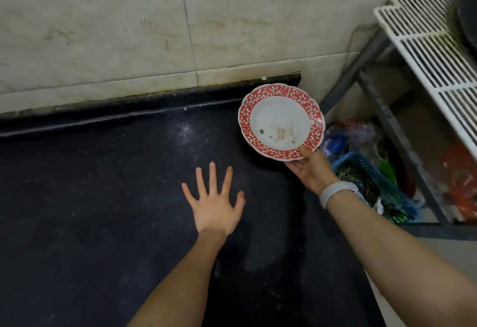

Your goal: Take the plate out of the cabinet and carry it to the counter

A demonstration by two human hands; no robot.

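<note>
A round plate [280, 120] with a white centre, a red flowered rim and some crumbs on it hangs tilted above the right end of the black counter [103, 184]. My right hand [312, 169] grips its near rim from below, thumb on top; a white band sits on that wrist. My left hand [214, 202] is spread flat, palm down, over the counter to the left of the plate and holds nothing. No cabinet is in view.
A tiled wall [154, 29] backs the counter. To the right stands a metal rack [382, 99] with a white wire shelf [428, 50] on top. A blue basket [369, 171] and plastic bags [353, 130] lie below it.
</note>
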